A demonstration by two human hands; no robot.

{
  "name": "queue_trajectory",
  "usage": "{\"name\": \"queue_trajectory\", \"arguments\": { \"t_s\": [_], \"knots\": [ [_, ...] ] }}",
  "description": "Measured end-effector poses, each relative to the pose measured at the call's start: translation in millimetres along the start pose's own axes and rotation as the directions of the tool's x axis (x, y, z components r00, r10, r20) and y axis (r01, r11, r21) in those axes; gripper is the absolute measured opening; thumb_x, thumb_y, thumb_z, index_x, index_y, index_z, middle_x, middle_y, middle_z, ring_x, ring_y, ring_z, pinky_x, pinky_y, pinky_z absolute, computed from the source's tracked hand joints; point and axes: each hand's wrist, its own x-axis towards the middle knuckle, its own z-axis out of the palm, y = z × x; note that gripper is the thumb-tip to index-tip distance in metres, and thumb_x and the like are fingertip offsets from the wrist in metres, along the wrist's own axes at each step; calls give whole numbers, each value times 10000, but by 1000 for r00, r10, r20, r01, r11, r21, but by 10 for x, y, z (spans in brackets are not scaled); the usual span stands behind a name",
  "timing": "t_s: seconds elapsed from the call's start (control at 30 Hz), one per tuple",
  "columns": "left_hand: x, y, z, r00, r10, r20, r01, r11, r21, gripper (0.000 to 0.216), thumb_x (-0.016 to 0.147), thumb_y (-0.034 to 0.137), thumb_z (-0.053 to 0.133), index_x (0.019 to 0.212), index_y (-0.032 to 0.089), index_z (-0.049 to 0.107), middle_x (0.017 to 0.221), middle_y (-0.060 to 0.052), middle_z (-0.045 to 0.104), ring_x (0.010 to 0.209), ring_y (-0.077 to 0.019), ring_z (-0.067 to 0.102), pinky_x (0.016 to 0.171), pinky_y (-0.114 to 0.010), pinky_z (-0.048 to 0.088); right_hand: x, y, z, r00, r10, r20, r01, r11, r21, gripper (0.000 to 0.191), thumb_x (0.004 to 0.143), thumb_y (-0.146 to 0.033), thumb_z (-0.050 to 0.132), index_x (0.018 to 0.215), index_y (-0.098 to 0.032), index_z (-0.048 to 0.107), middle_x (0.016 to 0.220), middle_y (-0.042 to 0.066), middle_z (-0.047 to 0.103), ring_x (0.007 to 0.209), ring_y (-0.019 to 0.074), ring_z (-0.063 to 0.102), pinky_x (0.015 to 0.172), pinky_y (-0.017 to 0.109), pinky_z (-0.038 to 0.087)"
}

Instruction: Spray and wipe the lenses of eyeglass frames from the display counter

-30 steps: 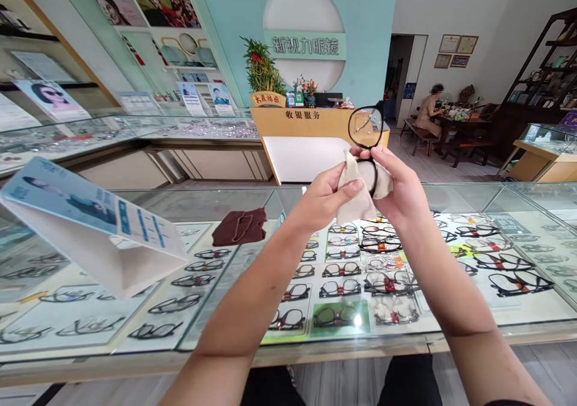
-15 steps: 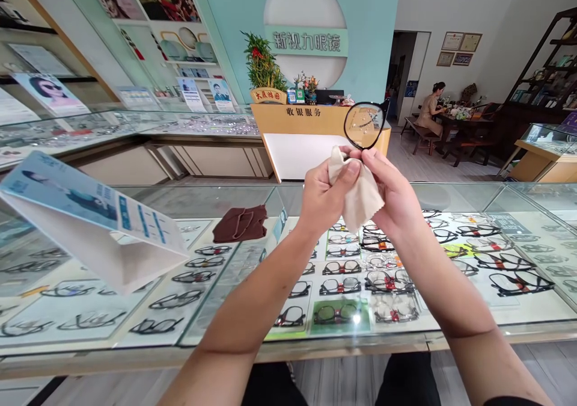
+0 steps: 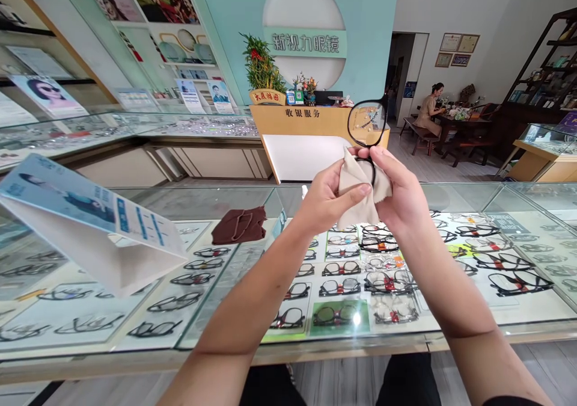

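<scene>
A pair of black-rimmed eyeglasses (image 3: 384, 123) is held up above the glass counter, one lens standing clear over my fingers. My right hand (image 3: 403, 192) pinches the frame near its bridge. With my left hand (image 3: 327, 195) I grip a cream cleaning cloth (image 3: 356, 216), which is folded around the lower lens; the thumb lies over that lens. Part of the lower rim shows between cloth and fingers. A brown pouch (image 3: 238, 224) with a drawstring lies on the counter, left of my hands.
Under the glass top of the display counter (image 3: 311, 341) several rows of spectacles (image 3: 341, 268) are laid out. A folded sign card (image 3: 90, 213) stands at the left. Beyond are a wooden cashier desk (image 3: 306, 130) and a person (image 3: 430, 111) seated at a table.
The left thumb and the cloth have shifted, so more of the lower rim now shows. Both hands and the eyeglasses have moved slightly right.
</scene>
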Motion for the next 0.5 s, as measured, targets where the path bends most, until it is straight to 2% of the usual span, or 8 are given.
{"name": "queue_trajectory", "arguments": {
  "t_s": [0.13,0.27,0.37,0.5],
  "knots": [
    [7,-13,99,984,52,-168,-52,999,7,515,760,582,922,1029,185,734,939,-27,738,805,-155,686,728,-267,570,-36,79,82,1000,-4,-2,4,999,46,177,834,-388,825,830,-251,712,1076,6,800,1219,224,724,1100,388,582],
    [2,15,191,938,118,-326,-114,993,30,509,807,673,846,840,184,708,830,-15,695,745,-136,650,677,-258,548,-65,93,120,999,27,34,-29,997,68,200,819,-392,836,824,-251,694,1122,10,811,1239,229,717,1112,392,578],
    [-5,26,187,936,124,-330,-113,992,52,547,845,720,781,768,190,670,786,-17,672,776,-152,651,681,-264,534,-76,57,106,999,33,41,-34,999,18,234,819,-417,844,816,-256,675,1150,21,805,1240,233,714,1114,396,574],
    [2,23,82,980,28,-196,-24,999,26,570,855,766,737,814,201,674,793,-22,673,834,-177,662,709,-277,535,-68,-12,59,1000,-2,27,4,998,-70,265,818,-460,854,826,-266,673,1132,31,786,1250,238,698,1077,386,580]
  ]
}}
